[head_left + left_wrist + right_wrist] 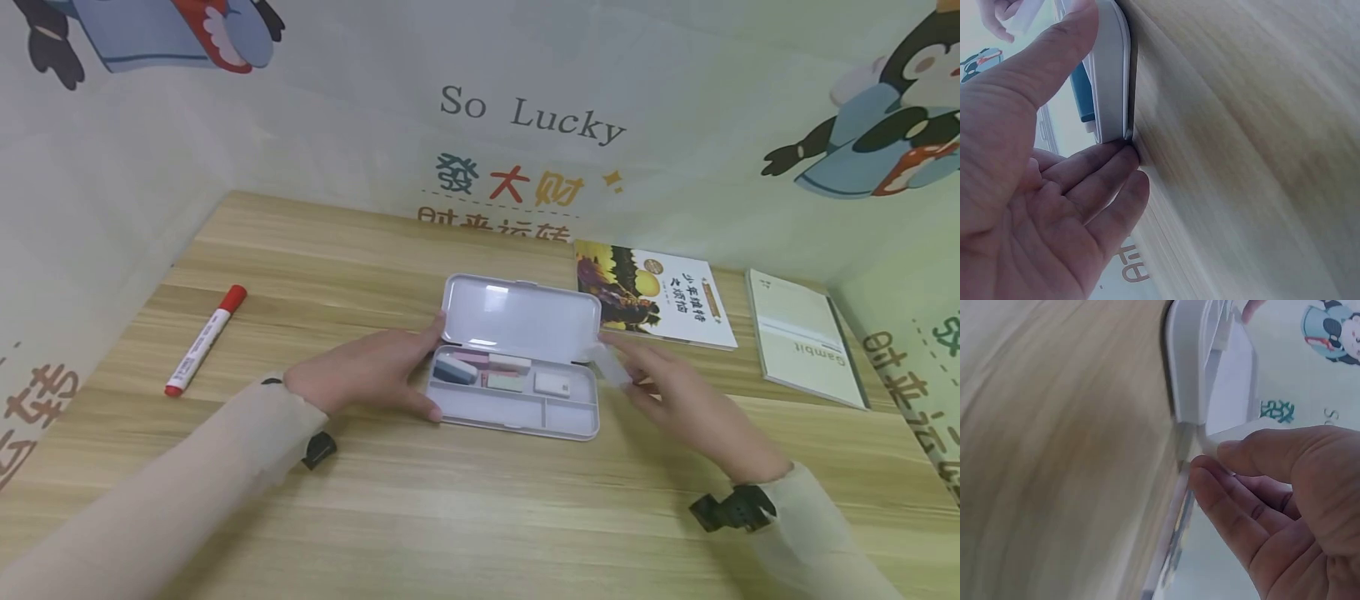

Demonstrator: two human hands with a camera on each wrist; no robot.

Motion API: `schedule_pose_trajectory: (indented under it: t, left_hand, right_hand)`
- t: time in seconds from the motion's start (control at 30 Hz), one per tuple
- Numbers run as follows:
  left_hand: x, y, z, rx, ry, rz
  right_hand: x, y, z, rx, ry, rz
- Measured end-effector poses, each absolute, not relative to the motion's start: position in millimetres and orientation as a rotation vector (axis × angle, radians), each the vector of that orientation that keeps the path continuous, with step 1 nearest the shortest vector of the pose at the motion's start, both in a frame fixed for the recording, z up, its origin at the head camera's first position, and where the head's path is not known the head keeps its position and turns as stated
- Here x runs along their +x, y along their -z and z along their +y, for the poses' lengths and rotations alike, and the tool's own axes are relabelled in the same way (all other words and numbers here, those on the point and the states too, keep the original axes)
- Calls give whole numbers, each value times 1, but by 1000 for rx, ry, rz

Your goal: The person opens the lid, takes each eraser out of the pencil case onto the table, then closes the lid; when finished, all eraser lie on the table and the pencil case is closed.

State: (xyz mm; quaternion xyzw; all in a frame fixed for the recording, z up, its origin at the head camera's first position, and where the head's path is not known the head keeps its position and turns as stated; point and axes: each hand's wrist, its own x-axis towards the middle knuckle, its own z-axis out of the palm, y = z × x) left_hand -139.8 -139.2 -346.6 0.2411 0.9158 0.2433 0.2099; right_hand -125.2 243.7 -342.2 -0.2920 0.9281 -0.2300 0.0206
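An open white pencil case [491,410] lies on the table with its lid [521,317] tipped back. Inside its rear compartment are several small erasers: a blue and white one [455,370], a greenish one [505,382], a white one [552,384] and others. My left hand [375,371] holds the case's left end, thumb at the front corner and fingers toward the back, as the left wrist view shows. Beside the right end, my right hand [678,396] pinches a flat whitish strip [611,365] between thumb and fingers. The strip looks partly see-through; its exact kind is unclear.
A red-capped white marker [204,342] lies at the left. Behind the right hand lies a picture-covered book [652,296], with a pale "Gambit" book [806,337] farther right. A printed cloth [337,125] rises behind the table [450,517].
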Motion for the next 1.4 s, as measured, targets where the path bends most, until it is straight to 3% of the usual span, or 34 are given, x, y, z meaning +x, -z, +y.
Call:
schedule_pose_trajectory:
  t: [0.47,1.4]
  left_hand:
    - [-138,348,-137,689,-666,2558]
    - [-138,344,-137,660,-651,2545]
  right_hand:
    - [-122,360,283,-575,834,2871]
    - [-156,363,310,-607,729,2677]
